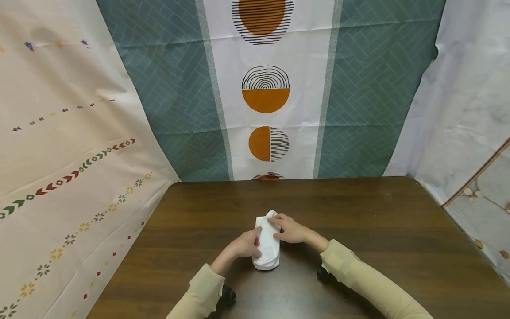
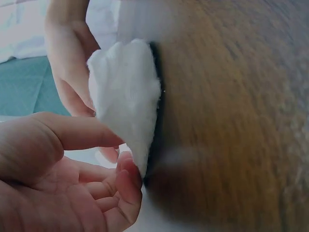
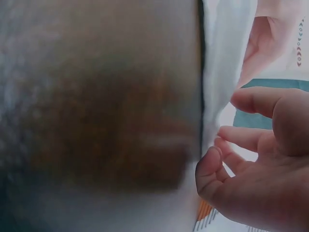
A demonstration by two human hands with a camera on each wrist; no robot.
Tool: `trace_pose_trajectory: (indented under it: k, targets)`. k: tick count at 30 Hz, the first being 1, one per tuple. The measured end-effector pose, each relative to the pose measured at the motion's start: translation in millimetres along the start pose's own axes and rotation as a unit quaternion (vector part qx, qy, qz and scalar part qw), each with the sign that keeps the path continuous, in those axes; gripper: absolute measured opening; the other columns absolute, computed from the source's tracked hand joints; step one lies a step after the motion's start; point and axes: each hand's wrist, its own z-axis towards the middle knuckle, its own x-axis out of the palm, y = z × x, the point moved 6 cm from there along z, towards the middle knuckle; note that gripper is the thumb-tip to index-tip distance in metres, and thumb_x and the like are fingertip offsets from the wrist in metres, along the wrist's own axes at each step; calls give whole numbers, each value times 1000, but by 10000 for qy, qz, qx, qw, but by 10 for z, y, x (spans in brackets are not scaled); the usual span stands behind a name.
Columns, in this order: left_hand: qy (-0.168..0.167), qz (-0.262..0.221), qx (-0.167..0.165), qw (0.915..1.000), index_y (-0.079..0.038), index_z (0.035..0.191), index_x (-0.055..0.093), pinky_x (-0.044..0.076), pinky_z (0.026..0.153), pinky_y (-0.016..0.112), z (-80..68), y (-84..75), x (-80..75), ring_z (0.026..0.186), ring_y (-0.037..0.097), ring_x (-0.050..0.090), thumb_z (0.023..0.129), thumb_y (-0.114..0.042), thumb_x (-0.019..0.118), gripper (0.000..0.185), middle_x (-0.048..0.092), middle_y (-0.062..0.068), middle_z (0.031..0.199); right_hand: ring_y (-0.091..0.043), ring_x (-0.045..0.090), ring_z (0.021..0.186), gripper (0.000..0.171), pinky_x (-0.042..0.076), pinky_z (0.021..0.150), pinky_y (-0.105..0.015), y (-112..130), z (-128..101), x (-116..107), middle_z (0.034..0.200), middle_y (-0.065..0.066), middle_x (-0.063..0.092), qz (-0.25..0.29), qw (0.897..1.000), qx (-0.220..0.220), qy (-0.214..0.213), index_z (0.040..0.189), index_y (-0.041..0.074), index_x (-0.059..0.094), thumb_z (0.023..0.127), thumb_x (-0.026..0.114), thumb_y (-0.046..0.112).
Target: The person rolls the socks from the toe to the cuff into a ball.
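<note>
A folded white cloth (image 1: 268,248) lies lengthwise on the brown table, in front of me. My left hand (image 1: 246,244) is at its left side, thumb and fingers touching that edge. From the opposite side my right hand (image 1: 292,230) reaches in, with fingertips on the upper part of the cloth and the thumb at its right edge. In the left wrist view, the layered end of the cloth (image 2: 126,92) faces the camera, and the left fingertips meet its lower corner. The right wrist view has the right hand (image 3: 270,150) with loosely bent fingers against the cloth's side (image 3: 222,67).
The wood-grain table (image 1: 358,212) spreads around the cloth. Behind it hangs a green and white curtain (image 1: 179,88) with orange circles. A patterned cream cloth (image 1: 71,177) hangs on the left, a pale marbled one (image 1: 466,110) on the right.
</note>
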Motion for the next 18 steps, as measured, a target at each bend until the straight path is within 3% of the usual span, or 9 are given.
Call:
trace_pose_trajectory:
  k: [7,13,18]
  targets:
    - [14,-71,89,9999,13,139,36,37,60,25,3,3,16,69,16,45,72,5,74,77,52,8,81,-31,48,109,55,42,90,-46,-30,-15,19,130,-21,47,79,9998,71,157,141,-3,45,91,60,13]
    - [-19,-145,252,9996,11,136,40,38,61,24,-37,-4,18,70,15,47,74,1,74,71,55,8,81,-40,48,123,48,43,98,-51,9,-58,-5,137,-26,47,213,9993,-180,249,133,-7,50,91,59,13]
    - [28,-236,313,9992,8,135,43,40,59,23,-82,-48,19,68,13,49,77,-4,74,66,55,3,77,-40,49,126,43,43,100,-51,50,-89,-31,137,-26,50,117,9989,-401,199,128,-8,54,91,59,14]
